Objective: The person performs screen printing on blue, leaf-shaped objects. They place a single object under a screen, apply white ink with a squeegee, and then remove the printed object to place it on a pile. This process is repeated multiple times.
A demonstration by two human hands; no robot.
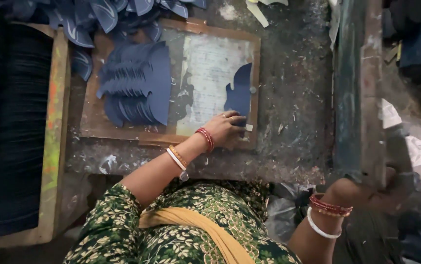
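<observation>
The left hand (227, 128) presses flat, fingers down, on the lower end of a dark blue cut-out sheet piece (240, 93) lying on the pale, worn wooden board (210, 63), beside a fanned stack of matching blue pieces (137, 85). The right hand (367, 193) is clenched around a grimy upright lever bar (362, 98) at the bench's edge.

1 dark blue cut-out piece (239, 93) lies flat on the wooden board (122, 134)
</observation>
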